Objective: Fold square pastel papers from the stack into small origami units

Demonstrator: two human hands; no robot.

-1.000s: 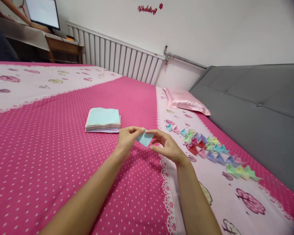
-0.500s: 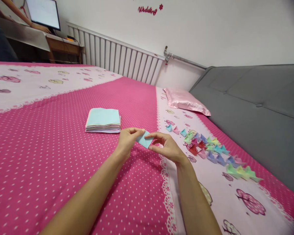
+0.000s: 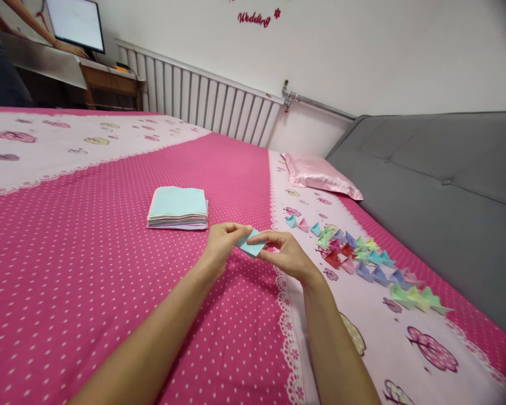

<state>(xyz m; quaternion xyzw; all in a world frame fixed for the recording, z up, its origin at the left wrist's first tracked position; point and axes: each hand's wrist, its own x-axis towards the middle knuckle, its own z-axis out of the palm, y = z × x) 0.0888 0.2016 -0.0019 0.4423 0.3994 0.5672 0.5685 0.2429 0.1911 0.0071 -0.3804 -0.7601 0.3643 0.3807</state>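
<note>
Near the left hand lies a paper stack.

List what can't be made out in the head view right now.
All in the head view:
Blue paper: parts covered by the left hand and right hand.
Paper stack: lower sheets' faces, covered by the top sheet.
Second person: head, cut off by the picture's edge.
Monitor screen: content too pale and small to read.

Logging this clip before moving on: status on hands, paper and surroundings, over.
Left hand, right hand: both gripping folded blue paper. Paper stack off left, colored paper shapes off right. Nothing seen in the way.
</note>
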